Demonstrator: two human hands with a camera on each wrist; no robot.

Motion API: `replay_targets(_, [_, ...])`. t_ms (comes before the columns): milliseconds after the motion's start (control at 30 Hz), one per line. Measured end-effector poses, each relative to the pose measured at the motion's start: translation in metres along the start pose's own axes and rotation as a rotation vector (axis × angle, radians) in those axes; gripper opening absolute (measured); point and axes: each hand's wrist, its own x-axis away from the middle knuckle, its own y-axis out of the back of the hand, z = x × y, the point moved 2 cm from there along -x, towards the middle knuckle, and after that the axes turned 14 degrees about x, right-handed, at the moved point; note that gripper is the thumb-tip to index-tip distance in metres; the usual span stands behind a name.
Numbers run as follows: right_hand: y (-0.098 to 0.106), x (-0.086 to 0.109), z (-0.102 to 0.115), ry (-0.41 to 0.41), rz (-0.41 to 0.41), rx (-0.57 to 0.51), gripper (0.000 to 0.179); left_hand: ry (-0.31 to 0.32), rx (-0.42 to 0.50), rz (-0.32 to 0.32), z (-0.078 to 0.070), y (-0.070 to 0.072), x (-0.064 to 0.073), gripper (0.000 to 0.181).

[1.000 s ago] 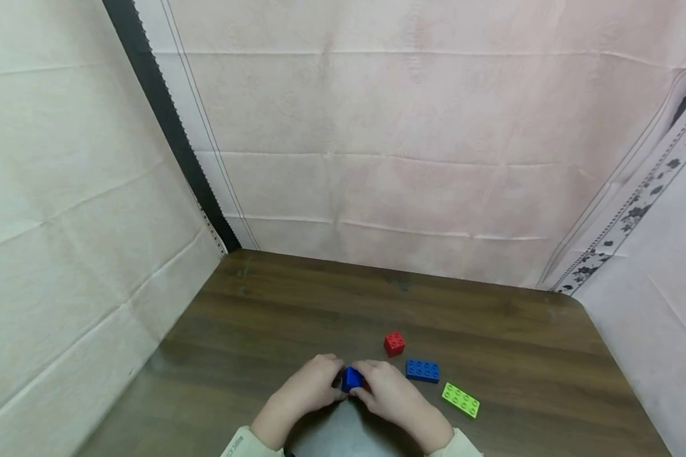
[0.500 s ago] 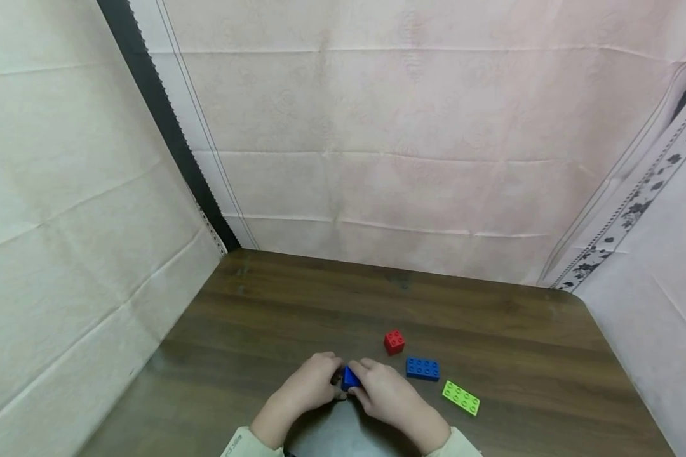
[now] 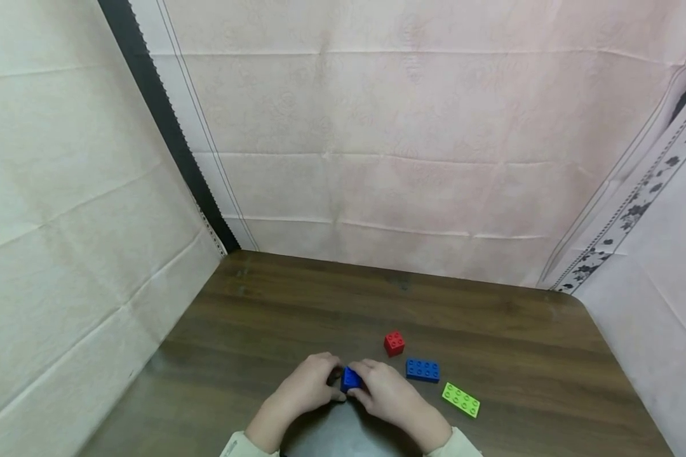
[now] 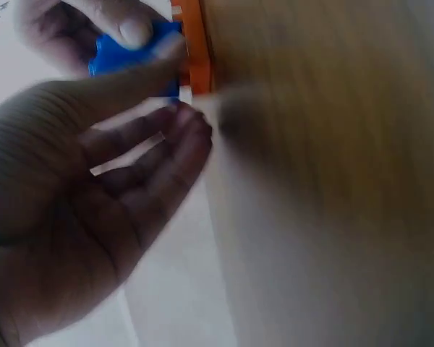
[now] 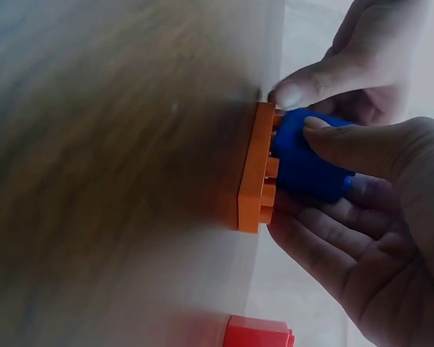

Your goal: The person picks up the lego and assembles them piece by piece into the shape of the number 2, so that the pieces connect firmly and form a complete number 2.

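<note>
My right hand point(image 3: 390, 392) pinches a blue toy brick point(image 5: 296, 155) between thumb and fingers. The brick stands on the studs of a flat orange toy brick point(image 5: 253, 177), covering part of them; other studs show toward the near end in the right wrist view. The orange brick lies on the table under the hands. My left hand point(image 3: 310, 385) is at the left side of the blue brick, thumb and fingers spread apart with a gap between them. In the right wrist view the left thumb tip is right at the orange brick's far end.
On the brown wooden table point(image 3: 297, 298) to the right lie a small red brick point(image 3: 394, 343), a flat blue brick point(image 3: 422, 370) and a lime-green brick point(image 3: 460, 400). Pale cloth point(image 3: 377, 127) hangs behind the table and at both sides.
The left hand has drawn slightly left, and the gap between its fingers and the blue brick has widened. The right hand stays on the blue brick. The loose bricks have not moved.
</note>
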Motion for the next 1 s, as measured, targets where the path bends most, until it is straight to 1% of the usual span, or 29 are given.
replay_targets(100, [-0.001, 0.000, -0.001, -0.002, -0.003, -0.022, 0.041, -0.024, 0.063, -0.009, -0.001, 0.004, 0.004, 0.037])
replay_targets(167, [-0.001, 0.000, -0.002, -0.001, -0.005, -0.028, 0.041, -0.042, 0.099, -0.007, -0.003, 0.005, 0.006, 0.037])
replay_targets(333, [0.000, 0.001, -0.003, -0.022, -0.007, -0.055, 0.037, -0.067, 0.128, -0.043, -0.007, 0.001, 0.006, 0.028])
replay_targets(500, [0.003, -0.001, -0.002, -0.018, -0.029, -0.080, 0.031, -0.059, 0.162, -0.070, -0.006, 0.000, 0.004, 0.022])
replay_targets(700, [0.003, -0.003, -0.003, 0.002, -0.038, -0.110, 0.026, -0.026, 0.213, -0.074, -0.002, 0.000, 0.003, 0.021])
replay_targets(867, [0.001, -0.004, -0.004, -0.004, -0.029, -0.131, 0.025, 0.003, 0.268, -0.074, 0.001, 0.000, 0.004, 0.021])
replay_targets(1000, [0.000, -0.006, -0.005, -0.010, -0.034, -0.141, 0.024, 0.013, 0.288, -0.069, 0.003, 0.000, 0.003, 0.021])
